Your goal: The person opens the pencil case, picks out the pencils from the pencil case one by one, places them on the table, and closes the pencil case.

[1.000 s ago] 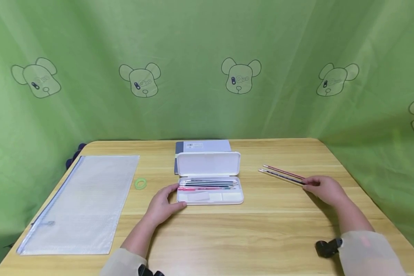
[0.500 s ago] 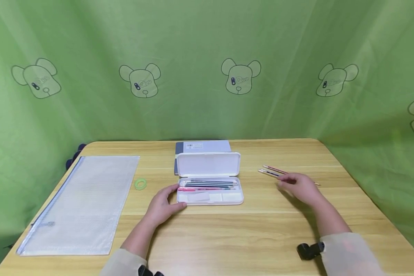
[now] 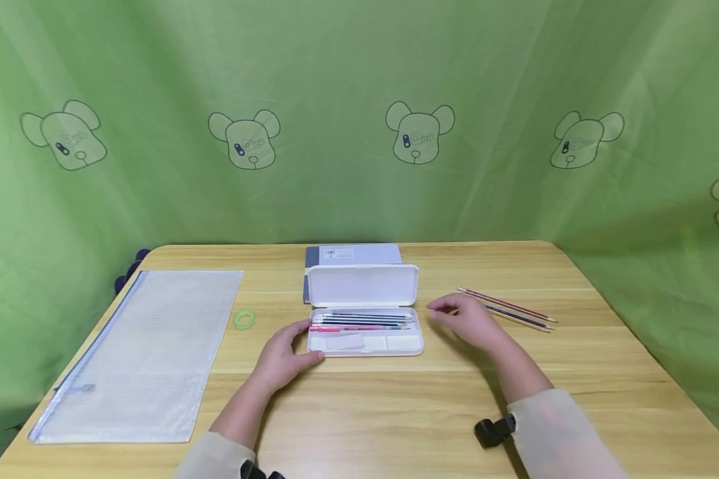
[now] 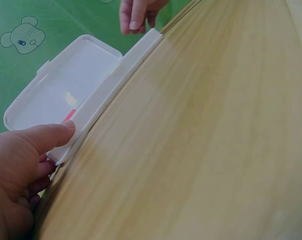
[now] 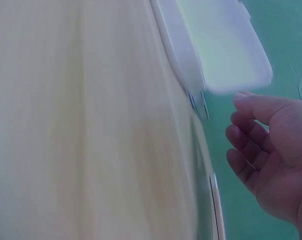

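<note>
A white pencil case lies with its lid raised in the middle of the table; several pencils and a white eraser-like block are inside. My left hand holds the case's left end; in the left wrist view its thumb rests on the rim. Just right of the case hovers my right hand, apart from it, fingers loosely bent. Nothing shows between those fingers in the right wrist view. Behind that hand lie a red pencil and a dark blue pencil, the latter partly hidden.
A book or box with a barcode label lies behind the raised lid. To the left are a green ring and a large translucent zip pouch. A green curtain hangs around the wooden table.
My right hand has moved left from the two loose pencils to beside the case, uncovering their right ends. The left hand has stayed on the case.
</note>
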Motion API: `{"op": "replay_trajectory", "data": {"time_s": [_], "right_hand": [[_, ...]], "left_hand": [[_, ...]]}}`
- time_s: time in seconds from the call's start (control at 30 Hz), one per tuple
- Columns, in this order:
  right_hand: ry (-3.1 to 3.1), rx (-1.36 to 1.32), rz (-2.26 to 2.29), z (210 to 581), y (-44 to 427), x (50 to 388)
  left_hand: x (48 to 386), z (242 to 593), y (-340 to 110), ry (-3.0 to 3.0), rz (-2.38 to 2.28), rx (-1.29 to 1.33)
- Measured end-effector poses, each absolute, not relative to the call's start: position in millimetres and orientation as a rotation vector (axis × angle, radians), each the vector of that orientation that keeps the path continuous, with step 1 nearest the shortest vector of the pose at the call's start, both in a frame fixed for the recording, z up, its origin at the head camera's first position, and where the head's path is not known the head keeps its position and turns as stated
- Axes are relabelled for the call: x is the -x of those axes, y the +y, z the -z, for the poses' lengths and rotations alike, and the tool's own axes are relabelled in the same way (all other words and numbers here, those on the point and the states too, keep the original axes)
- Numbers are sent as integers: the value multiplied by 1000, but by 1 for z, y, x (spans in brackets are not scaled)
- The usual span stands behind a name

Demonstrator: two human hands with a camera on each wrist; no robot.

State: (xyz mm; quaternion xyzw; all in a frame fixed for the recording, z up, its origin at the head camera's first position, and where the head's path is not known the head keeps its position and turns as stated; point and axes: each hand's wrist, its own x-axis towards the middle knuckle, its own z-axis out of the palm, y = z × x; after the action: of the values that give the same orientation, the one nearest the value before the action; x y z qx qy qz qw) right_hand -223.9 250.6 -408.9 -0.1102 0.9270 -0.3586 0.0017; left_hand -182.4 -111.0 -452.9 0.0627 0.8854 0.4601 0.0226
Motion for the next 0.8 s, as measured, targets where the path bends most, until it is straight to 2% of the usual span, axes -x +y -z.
{"op": "replay_trajectory", "data": {"time_s": [0.37, 0.8], "right_hand": [[2837, 374, 1136, 408, 208, 230], [2925, 352, 749, 407, 177, 233]], "left_hand": [[183, 452, -111, 2738, -1429, -186], [183, 453, -111, 2740, -1429, -183]]}}
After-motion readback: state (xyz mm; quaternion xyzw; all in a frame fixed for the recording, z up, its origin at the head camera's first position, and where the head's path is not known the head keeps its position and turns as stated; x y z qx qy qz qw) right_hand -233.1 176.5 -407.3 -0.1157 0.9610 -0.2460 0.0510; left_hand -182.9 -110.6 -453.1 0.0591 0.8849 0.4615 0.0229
